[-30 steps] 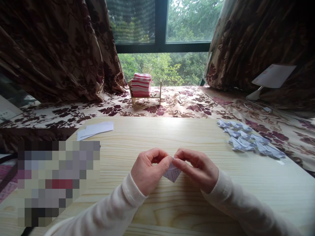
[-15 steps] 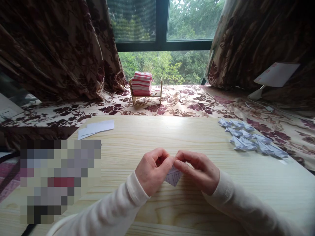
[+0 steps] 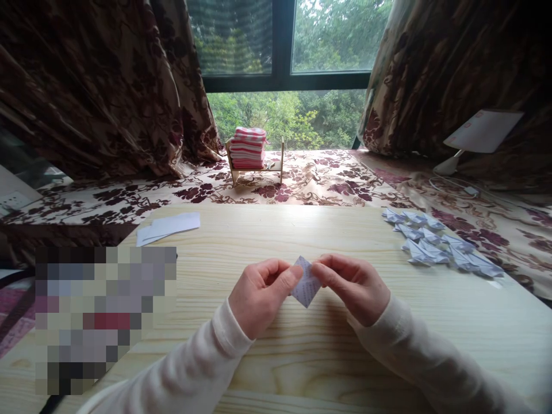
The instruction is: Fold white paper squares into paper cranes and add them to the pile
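Observation:
A small folded paper (image 3: 307,290) with printed writing is held up between my two hands over the wooden table (image 3: 276,356). It shows as a diamond, one corner up and one down. My left hand (image 3: 261,293) pinches its left side between thumb and fingers. At the right corner, my right hand (image 3: 356,284) pinches it the same way. The fingers behind the paper are partly hidden.
Several folded white paper pieces (image 3: 431,244) lie in a group at the table's far right. White paper strips (image 3: 172,226) rest at the far left, above a blurred-out patch (image 3: 106,319). Beyond stand a small rack with folded striped cloths (image 3: 247,150) and a lamp (image 3: 483,131).
Both hands have risen slightly and drawn a little apart. More of the paper now shows between them, as a full diamond instead of only its lower corner.

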A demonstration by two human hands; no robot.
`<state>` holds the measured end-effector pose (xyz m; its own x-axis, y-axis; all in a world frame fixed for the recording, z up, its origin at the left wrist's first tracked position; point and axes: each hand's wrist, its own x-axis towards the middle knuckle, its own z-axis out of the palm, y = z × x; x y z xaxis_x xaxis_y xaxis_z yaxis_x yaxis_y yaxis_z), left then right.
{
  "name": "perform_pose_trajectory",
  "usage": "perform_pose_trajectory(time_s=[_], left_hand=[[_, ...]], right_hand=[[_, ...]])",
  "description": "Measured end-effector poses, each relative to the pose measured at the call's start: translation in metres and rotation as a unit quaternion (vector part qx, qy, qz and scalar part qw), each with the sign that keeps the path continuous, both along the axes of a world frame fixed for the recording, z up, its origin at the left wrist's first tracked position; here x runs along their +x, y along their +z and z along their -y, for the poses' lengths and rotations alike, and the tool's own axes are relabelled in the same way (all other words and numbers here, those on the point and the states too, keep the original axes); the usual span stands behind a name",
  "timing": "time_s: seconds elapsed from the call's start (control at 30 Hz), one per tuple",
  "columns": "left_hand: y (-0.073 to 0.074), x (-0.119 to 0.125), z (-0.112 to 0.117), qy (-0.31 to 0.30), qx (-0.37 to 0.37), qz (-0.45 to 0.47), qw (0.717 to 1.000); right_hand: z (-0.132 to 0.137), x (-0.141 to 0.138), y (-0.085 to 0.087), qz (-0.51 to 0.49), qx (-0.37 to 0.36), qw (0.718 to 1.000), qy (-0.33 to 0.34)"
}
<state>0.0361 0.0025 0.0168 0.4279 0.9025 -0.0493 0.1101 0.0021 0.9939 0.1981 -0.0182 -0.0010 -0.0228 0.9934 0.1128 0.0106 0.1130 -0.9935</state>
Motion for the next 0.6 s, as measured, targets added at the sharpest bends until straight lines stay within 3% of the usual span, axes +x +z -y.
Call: perform_pose_trajectory(time_s=[0.1, 0.43, 0.6], left_hand=[[0.000, 0.000, 0.000, -0.009, -0.002, -0.030, 0.999], [0.001, -0.001, -0.004, 0.004, -0.034, -0.019, 0.999], [0.002, 0.001, -0.001, -0.005, -0.062, 0.002, 0.998]], right_hand=[[-0.002, 0.005, -0.003, -0.010, -0.011, 1.000, -0.014], [-0.005, 0.010, -0.001, 0.064, -0.009, 0.997, 0.031], [-0.003, 0.008, -0.002, 0.043, 0.012, 0.999, -0.004]])
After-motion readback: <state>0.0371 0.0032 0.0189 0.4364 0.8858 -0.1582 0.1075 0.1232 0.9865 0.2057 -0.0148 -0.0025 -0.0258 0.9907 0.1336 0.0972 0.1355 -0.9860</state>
